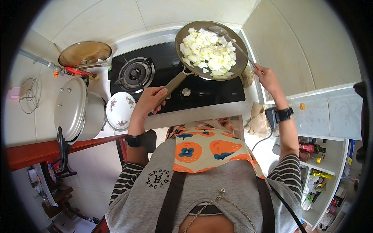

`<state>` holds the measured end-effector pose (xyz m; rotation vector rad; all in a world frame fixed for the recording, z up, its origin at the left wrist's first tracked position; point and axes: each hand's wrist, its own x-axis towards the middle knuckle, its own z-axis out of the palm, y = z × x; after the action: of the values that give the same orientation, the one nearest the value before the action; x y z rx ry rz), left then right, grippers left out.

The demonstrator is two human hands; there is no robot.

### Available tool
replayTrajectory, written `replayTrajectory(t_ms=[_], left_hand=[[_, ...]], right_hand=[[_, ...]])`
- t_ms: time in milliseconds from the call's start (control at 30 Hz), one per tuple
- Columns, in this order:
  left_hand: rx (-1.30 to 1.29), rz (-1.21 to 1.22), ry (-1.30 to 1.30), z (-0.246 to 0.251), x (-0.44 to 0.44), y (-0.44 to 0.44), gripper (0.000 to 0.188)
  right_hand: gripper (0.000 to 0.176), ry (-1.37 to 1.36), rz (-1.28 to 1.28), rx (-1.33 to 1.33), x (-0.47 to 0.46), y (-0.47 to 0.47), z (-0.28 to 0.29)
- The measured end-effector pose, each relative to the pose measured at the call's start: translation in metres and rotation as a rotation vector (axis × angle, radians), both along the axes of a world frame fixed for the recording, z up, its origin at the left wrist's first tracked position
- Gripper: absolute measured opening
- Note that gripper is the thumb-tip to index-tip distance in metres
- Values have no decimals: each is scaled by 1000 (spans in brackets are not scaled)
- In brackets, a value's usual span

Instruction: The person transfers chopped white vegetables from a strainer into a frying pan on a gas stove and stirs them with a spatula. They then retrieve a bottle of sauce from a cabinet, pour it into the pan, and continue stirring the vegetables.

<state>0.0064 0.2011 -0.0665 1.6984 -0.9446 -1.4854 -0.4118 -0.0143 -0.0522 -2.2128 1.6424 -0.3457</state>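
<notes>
A frying pan [211,74] full of chopped pale green-white vegetable pieces [204,46] is over the right side of the black gas stove [174,102]. My left hand [151,100] grips the pan's long olive-brown handle [176,81]. In my right hand [266,76] is the thin handle of a metal spatula or ladle [240,48], whose head lies at the far right inside the pan, by the vegetables. Which of the two tools it is, I cannot tell. The burner under the pan is hidden.
On the left are a bare burner [135,72], a floral plate [120,110], a pressure cooker [71,110] and a glass lid [84,54] against the wall. Crumpled brown paper [259,122] lies right of the stove's front. Walls close in behind and at right.
</notes>
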Motion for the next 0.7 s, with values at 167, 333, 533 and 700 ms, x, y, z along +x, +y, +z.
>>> replayTrajectory(t_ms=[167, 333, 533, 700], left_hand=[[-15, 6, -9, 2, -1, 1, 39], [-24, -15, 0, 2, 0, 0, 39], [-15, 3, -28, 7, -2, -1, 38], [-7, -2, -19, 10, -3, 0, 38]], right_hand=[[41, -152, -108, 454, 29, -2, -5], [41, -324, -216, 469, 30, -5, 1], [43, -485, -186, 715, 55, -17, -21], [42, 150, 308, -61, 48, 8, 18]])
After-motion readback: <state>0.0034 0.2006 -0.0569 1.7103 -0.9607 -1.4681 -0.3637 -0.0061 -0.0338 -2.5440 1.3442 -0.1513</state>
